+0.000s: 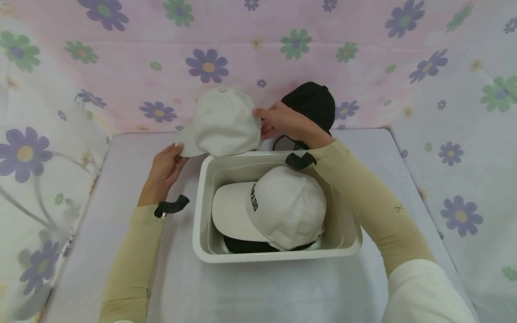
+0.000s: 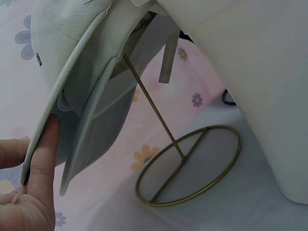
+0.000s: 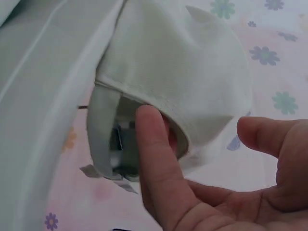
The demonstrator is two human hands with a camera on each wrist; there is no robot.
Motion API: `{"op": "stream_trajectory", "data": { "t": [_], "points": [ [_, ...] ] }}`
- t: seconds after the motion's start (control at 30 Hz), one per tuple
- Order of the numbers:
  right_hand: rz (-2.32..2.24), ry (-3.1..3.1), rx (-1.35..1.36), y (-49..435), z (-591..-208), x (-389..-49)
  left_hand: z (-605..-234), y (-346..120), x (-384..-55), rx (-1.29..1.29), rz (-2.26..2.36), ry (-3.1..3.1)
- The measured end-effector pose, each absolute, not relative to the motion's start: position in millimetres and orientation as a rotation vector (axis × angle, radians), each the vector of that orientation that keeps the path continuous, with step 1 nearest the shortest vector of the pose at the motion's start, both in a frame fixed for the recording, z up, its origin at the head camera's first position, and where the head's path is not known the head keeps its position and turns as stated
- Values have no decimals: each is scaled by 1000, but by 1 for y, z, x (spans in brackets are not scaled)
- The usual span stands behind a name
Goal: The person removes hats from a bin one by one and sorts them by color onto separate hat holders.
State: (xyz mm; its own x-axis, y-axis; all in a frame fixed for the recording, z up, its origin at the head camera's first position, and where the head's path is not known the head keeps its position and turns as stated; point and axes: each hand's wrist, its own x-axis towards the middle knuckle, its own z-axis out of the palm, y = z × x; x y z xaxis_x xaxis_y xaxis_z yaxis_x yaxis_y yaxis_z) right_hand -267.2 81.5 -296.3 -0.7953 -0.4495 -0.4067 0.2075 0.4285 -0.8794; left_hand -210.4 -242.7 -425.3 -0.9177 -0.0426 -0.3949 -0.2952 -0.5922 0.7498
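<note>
Behind the bin, a white cap (image 1: pixel 226 121) sits over another cap on a metal stand (image 2: pixel 159 115); both brims show in the left wrist view. The upper cap's brim (image 2: pixel 62 91) is pinched between the thumb and fingers of my left hand (image 1: pixel 163 166). At the cap's back, my right hand (image 1: pixel 286 119) holds its edge. In the right wrist view, fingers (image 3: pixel 159 159) reach into the opening above the back strap (image 3: pixel 101 125), with the thumb outside by the crown.
In front stands a white plastic bin (image 1: pixel 278 258) containing a white cap with dark lettering (image 1: pixel 282 211) on top of something black (image 1: pixel 250 246). A black cap (image 1: pixel 313 105) is behind my right hand. Flowered cloth (image 1: pixel 242 40) hangs around the table (image 1: pixel 262 291).
</note>
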Motion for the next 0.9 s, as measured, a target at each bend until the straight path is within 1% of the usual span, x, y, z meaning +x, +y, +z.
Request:
{"op": "stream_trajectory", "data": {
  "t": [0.2,0.37,0.67,0.9],
  "points": [
    [-1368,2094,-177,79,-302,-264,-425,-244,-210,-563,2626,1321],
    [-1533,2081,-114,81,-307,-266,-423,-244,-209,-546,2632,1321],
    [-1868,1936,-118,76,-309,-270,-424,-241,-213,-553,2694,1295],
    [-1936,1935,-144,71,-310,-272,-420,-239,-218,-546,2686,1281]
  ]
}}
